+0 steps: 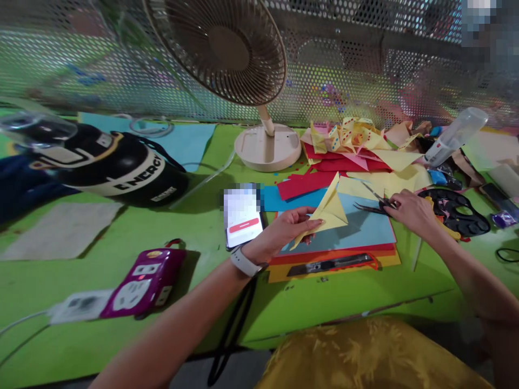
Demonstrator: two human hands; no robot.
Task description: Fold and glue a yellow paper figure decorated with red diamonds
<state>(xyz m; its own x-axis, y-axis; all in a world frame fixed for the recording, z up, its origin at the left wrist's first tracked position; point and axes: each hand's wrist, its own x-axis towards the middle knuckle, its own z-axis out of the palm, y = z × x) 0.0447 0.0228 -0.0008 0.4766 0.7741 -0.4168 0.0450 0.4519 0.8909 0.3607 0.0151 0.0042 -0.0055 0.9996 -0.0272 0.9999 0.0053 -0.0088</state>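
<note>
A folded piece of yellow paper is pinched in my left hand, its point standing upward. My right hand grips a pair of scissors by the handles; the blades are spread and point left toward the paper, apart from it. Below both hands lies a stack of coloured sheets, with a light blue sheet on top and red and orange edges showing under it. A box cutter rests across the stack's near edge. Just left of my left hand lies a lit phone.
A fan stands behind the phone. Yellow and red paper scraps are heaped at the back right, beside a clear bottle. A black palette-like tray lies right. A purple power strip and a large black bottle occupy the left.
</note>
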